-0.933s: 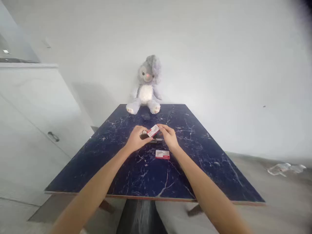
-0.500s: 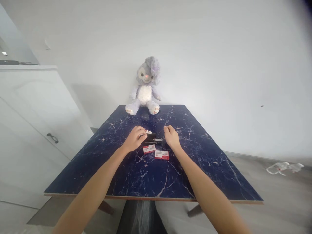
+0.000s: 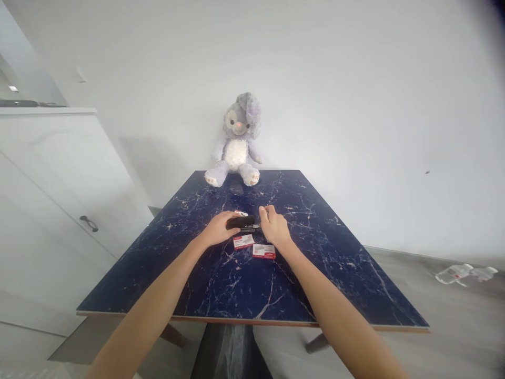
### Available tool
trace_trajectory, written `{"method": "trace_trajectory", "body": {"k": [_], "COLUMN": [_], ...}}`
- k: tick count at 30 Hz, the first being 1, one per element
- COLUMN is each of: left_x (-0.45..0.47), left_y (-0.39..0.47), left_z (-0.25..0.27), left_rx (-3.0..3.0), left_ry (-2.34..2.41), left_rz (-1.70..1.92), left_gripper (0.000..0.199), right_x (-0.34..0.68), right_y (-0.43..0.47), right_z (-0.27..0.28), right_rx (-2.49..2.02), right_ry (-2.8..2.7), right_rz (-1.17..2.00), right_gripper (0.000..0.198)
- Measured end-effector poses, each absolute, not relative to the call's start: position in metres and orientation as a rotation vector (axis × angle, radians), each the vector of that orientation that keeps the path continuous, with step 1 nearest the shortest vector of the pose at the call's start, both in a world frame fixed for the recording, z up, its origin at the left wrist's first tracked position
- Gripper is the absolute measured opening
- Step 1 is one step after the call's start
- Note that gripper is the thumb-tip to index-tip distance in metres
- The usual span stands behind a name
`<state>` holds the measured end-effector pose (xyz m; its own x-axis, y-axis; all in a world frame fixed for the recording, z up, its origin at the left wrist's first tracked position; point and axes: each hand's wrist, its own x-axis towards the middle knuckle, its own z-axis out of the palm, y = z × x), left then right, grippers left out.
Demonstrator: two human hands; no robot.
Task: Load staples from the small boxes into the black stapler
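A black stapler point(image 3: 241, 222) is on the dark blue marbled table, its metal rail showing below the black top arm. Around its left end my left hand point(image 3: 220, 228) is closed, thumb on the near side and fingers at the far side. My right hand point(image 3: 273, 226) is curled at the stapler's right end, thumb and fingers together; whatever they may pinch is hidden. Just in front lie two red-and-white small boxes, one box point(image 3: 243, 241) left of the other box point(image 3: 264, 251). Behind the stapler, another small red-and-white item point(image 3: 241, 213) is partly covered.
A grey-and-white plush toy point(image 3: 236, 142) sits at the far edge of the table point(image 3: 236, 295), against the wall. To the left stands a white cabinet point(image 3: 51, 210) with a dark handle. Clear plastic bottles point(image 3: 453, 273) lie on the floor at right.
The stapler's black top arm has come down closer over the metal rail. My left hand has closed round the stapler's left end, and my right hand has shifted slightly left to its tip.
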<state>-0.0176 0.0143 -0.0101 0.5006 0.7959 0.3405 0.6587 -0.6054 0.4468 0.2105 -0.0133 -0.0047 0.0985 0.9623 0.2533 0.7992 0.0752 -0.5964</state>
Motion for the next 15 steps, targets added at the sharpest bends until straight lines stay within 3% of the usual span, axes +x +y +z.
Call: {"method": "trace_trajectory", "body": {"k": [9,15], "left_x": [-0.016,-0.016], "left_y": [0.016,0.019], "left_z": [-0.018,-0.022], "left_rx": [2.412,2.449], "left_ry": [1.252,1.307], "left_rz": [0.863,0.892], "left_gripper": [0.05,0.048], "right_x": [0.219,0.219], "right_y": [-0.005,0.007], "right_z": [-0.018,-0.03], "right_rx": [-1.376,-1.216], "right_ry": [-1.557,-1.273], "right_rz": [0.892,1.251], "right_gripper": [0.063,0.059]}}
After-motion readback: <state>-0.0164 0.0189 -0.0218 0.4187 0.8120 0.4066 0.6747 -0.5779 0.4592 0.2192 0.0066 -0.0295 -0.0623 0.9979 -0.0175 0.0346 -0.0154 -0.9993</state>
